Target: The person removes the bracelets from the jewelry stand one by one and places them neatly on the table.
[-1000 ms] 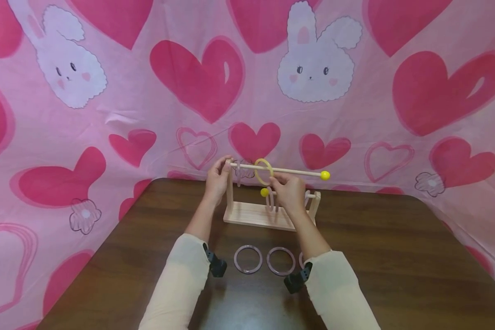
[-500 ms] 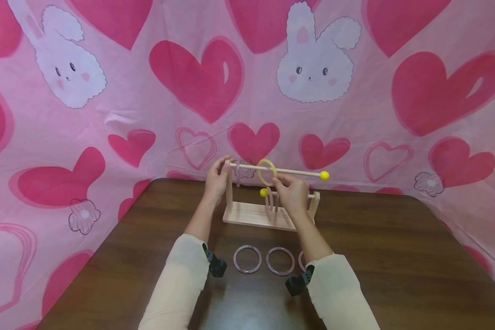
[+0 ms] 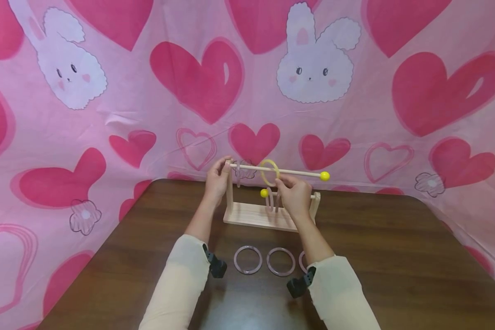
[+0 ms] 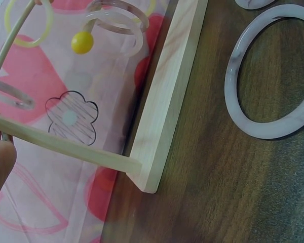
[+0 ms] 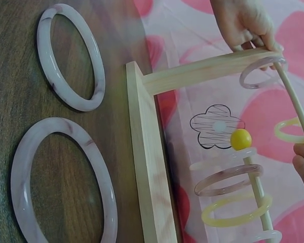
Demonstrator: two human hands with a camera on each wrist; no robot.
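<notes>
A wooden stand [image 3: 255,215] carries two rods. Around the upper rod [image 3: 297,172], which ends in a yellow ball [image 3: 324,176], hang a purple ring [image 3: 238,174] near the post and a yellow ring [image 3: 264,181]. My right hand [image 3: 295,197] pinches the yellow ring's lower right edge. At the top of the left post [image 3: 229,192], my left hand [image 3: 216,183] grips the wood with thumb and fingers. The lower rod [image 5: 259,190] holds several rings, among them a brownish one [image 5: 207,187] and a yellow one [image 5: 218,221] in the right wrist view.
Pale purple rings lie flat on the dark wooden table [image 3: 375,256] in front of the stand: one at left [image 3: 236,266], one in the middle [image 3: 269,266], and a third [image 3: 300,261] partly behind my right forearm. A pink patterned cloth [image 3: 169,101] hangs behind the table.
My right hand has moved a little to the right along the upper rod, and the yellow ring has shifted with it. My left hand keeps its place at the post.
</notes>
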